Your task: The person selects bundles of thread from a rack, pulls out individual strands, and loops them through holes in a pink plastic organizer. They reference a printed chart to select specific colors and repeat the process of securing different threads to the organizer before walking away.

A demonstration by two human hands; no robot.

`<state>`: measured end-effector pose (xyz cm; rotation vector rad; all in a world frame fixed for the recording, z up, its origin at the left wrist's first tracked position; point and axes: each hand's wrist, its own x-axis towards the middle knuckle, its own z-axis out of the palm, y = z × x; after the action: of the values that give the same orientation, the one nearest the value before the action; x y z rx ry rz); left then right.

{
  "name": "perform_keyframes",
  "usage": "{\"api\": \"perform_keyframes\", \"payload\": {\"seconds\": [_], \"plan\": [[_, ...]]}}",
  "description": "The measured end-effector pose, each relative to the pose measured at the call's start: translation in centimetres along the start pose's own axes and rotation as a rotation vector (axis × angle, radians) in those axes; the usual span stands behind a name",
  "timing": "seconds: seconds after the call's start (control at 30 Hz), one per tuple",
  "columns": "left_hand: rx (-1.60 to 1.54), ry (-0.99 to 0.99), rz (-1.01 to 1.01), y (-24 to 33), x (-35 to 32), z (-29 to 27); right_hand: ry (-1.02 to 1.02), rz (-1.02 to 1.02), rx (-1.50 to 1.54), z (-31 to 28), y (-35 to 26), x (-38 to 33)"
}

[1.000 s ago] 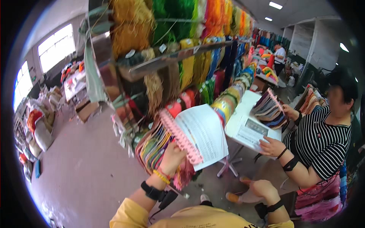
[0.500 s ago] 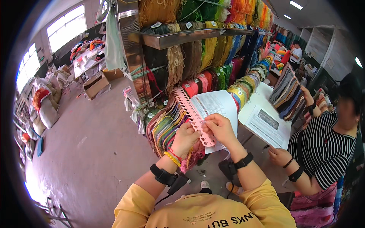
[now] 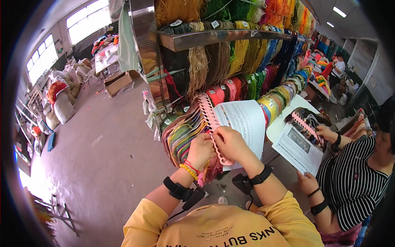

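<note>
A pink perforated strip (image 3: 209,112) lies aslant in front of me, its edges lined with round holes. Multicoloured embroidery threads (image 3: 181,138) hang from its left side in a thick bundle. My left hand (image 3: 201,150) is closed at the strip's lower left edge, among the threads. From the right, my right hand (image 3: 230,142) pinches at the strip's lower part, its fingertips nearly meeting the left ones. What lies between the right fingertips is hidden. Beneath the strip and right hand rests a white printed sheet with a table (image 3: 245,119).
A metal rack shelf (image 3: 181,42) holds coloured thread hanks just ahead. At right, a person in a striped top (image 3: 354,177) holds another pink strip (image 3: 303,123) and a printed sheet (image 3: 298,148) by a white table (image 3: 284,117). Sacks (image 3: 63,107) and a cardboard box (image 3: 118,83) stand left.
My right hand has closed in toward the left one, its fingers more curled over the strip. The person at right has lowered their thread-laden strip. The whole view has shifted slightly.
</note>
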<state>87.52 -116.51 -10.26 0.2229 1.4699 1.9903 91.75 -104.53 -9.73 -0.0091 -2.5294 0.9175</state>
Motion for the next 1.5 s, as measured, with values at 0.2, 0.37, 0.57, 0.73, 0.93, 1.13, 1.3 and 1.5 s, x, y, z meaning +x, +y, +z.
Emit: {"api": "perform_keyframes", "payload": {"seconds": [0.2, 0.37, 0.57, 0.73, 0.93, 1.13, 1.3, 1.5], "plan": [[0.147, 0.083, 0.025, 0.1, -0.4, -0.4, -0.075, 0.056, 0.215, -0.3, 0.2, 0.2], [0.319, -0.01, 0.052, 1.2, -1.4, -2.4, -0.242, 0.156, 0.389, -1.1, 1.6, 0.1], [-0.45, -0.223, 0.014, 3.1, -3.6, -2.4, -0.311, 0.098, 0.394, -1.1, 2.2, 0.5], [0.084, -0.329, 0.037, 2.3, -2.4, -0.6, -0.305, 0.225, 1.127, -2.1, 2.7, -0.1], [0.515, -0.085, 0.141, 0.2, -1.2, 0.1, -0.175, 0.268, 1.123, -2.8, 3.2, -1.0], [0.625, -0.093, 0.254, -0.5, -2.0, -0.5, -0.076, 0.472, 0.554, -1.7, 4.1, -2.8], [0.554, -0.12, 0.268, -0.6, -2.7, -1.4, -0.206, 0.622, 0.646, -1.6, 3.0, -2.5], [0.373, 0.01, 0.297, 0.0, -4.2, -3.1, -0.223, 0.669, 0.865, -1.5, 3.2, -3.0]]}}
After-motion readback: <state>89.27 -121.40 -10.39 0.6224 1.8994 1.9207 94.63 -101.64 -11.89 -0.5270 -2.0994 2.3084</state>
